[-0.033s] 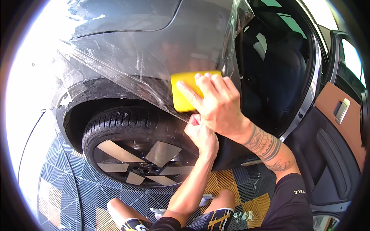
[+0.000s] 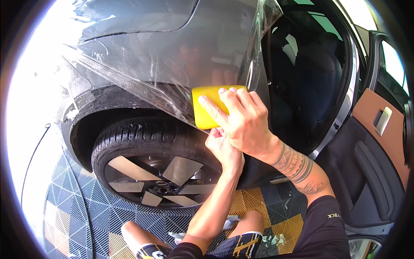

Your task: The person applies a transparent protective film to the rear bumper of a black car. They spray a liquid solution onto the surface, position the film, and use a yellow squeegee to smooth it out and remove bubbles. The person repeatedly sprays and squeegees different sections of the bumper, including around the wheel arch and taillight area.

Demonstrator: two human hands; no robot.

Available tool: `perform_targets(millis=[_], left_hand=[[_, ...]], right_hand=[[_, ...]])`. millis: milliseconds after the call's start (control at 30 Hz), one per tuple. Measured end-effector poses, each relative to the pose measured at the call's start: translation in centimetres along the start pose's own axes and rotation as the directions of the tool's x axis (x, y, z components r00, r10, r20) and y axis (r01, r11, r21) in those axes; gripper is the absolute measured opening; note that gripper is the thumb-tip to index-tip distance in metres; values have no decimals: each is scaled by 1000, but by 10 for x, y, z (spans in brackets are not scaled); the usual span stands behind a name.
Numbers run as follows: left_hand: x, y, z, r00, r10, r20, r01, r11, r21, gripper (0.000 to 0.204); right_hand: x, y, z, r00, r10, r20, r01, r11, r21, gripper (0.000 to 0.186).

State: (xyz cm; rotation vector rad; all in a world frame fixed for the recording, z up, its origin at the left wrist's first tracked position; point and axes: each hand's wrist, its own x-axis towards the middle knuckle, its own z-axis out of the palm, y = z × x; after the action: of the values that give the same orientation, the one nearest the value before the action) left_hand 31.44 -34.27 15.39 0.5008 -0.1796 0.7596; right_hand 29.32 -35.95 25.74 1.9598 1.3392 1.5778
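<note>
My right hand [image 2: 246, 121] grips a flat yellow squeegee [image 2: 208, 90] against clear film [image 2: 138, 90] on the grey car panel [image 2: 168, 56]. Just below it, my left hand [image 2: 223, 149] has its fingers closed at the film's lower edge, partly hidden by my right hand. The film has wrinkled, loose edges running diagonally above the wheel arch and up the panel's right side. Beneath my hands is the rear wheel [image 2: 161, 183] with its tyre [image 2: 129, 136].
An open car door [image 2: 366, 172] with brown trim stands at the right, beside the dark cabin [image 2: 310, 77]. A tiled floor mat [image 2: 69, 203] lies below, with a thin cable [image 2: 86, 216] on it and small scraps [image 2: 274, 239] near my right leg.
The squeegee and my right hand have moved slightly down along the panel. My left hand stays closed at the film edge.
</note>
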Motion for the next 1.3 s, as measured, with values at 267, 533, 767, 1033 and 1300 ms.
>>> perform_targets(millis=[267, 533, 767, 1033, 1300], left_hand=[[9, 25, -31, 945, -76, 319, 21, 985, 173, 25], [83, 171, -20, 509, 154, 847, -859, 148, 490, 28], [98, 139, -9, 424, 114, 898, -853, -284, 439, 75], [92, 117, -15, 458, 338, 822, -858, -75, 509, 115], [95, 103, -43, 436, 162, 885, -833, -300, 465, 109]], right_hand=[[-8, -17, -2, 996, 87, 12, -88, 994, 68, 45], [-109, -44, 23, 921, 103, 376, -155, 982, 111, 33], [-86, -40, -60, 765, -142, 628, -346, 731, 588, 22], [37, 38, -24, 969, 28, -245, -65, 987, -146, 24], [41, 42, -62, 964, 152, -218, -131, 985, 109, 28]])
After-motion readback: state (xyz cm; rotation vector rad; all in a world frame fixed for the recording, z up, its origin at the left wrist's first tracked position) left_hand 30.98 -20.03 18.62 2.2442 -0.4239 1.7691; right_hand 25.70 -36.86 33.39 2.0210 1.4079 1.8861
